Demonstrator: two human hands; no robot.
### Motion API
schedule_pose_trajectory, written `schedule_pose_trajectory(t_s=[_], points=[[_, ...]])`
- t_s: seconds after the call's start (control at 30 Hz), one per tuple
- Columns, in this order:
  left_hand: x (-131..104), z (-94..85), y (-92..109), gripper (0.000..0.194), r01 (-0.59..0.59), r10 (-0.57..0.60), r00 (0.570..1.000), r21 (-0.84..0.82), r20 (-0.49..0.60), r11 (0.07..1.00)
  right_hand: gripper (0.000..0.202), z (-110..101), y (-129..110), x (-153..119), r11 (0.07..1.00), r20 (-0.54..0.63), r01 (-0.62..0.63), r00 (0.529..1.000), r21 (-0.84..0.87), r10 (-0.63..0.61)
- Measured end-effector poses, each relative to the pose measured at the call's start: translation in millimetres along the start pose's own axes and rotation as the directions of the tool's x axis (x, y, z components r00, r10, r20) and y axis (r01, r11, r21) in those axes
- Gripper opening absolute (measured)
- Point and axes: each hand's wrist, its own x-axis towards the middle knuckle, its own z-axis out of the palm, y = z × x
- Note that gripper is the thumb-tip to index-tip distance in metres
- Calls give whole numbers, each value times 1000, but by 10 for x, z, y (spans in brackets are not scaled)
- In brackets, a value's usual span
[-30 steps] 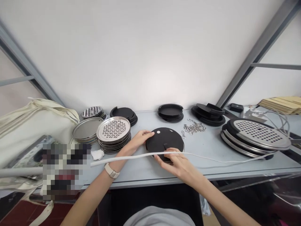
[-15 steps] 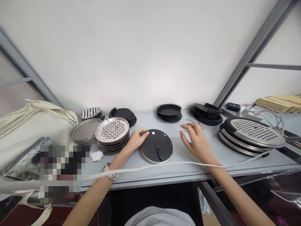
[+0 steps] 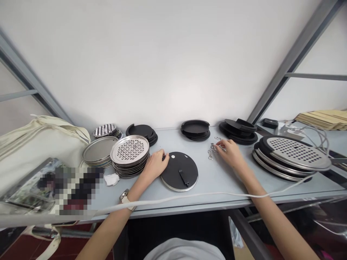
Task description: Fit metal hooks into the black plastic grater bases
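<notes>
A left hand (image 3: 156, 164), its fingers closing on the ten-o'clock edge, is steadying a round, black, silver-rimmed disc (image 3: 172, 173) alone; the right hand (image 3: 230, 153), having just left it, is reaching among small silver wire clips (image 3: 210, 156) at the disc's two o'clock, fingers half curled, any grasp remaining unclear.

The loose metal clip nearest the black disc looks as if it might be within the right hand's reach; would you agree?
Probably yes: the right hand is down near the table, just beside the clip, and nothing seems to stand between them.
</notes>
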Motion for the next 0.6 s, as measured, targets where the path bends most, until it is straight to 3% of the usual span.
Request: schedule_pose_trajectory(t_s=[0.1, 0.2, 0.27, 0.33, 0.4, 0.47, 0.53, 0.6], points=[[-45, 26, 25, 35, 15, -12, 1000, 134, -25, 991, 22, 29, 146, 7, 998, -16, -23, 1000, -63, 22], [-91, 43, 106, 32, 28, 9, 991, 273, -134, 961, 22, 39, 267, 18, 994, 7, -79, 997, -71, 80], [-86, 26, 184, 28, -30, 101, 974, 327, -204, 945, 22, 46, 295, 18, 991, 4, -111, 994, -75, 112], [-34, -8, 272, 26, -195, 262, 949, 327, -177, 925, 22, 57, 284, 14, 988, -14, -127, 992, -90, 126], [61, -35, 357, 24, -442, 467, 882, 242, -54, 863, 21, 68, 252, 7, 985, -26, -134, 991, -109, 132], [176, -33, 426, 24, -651, 647, 759, 124, 73, 749, 20, 73, 218, -3, 982, -21, -138, 990, -129, 137], [280, 3, 467, 29, -751, 742, 655, 19, 147, 660, 19, 71, 192, -13, 981, 2, -140, 990, -134, 141], [345, 55, 475, 35, -786, 782, 593, -73, 193, 614, 20, 63, 176, -21, 982, 32, -146, 988, -124, 151]])
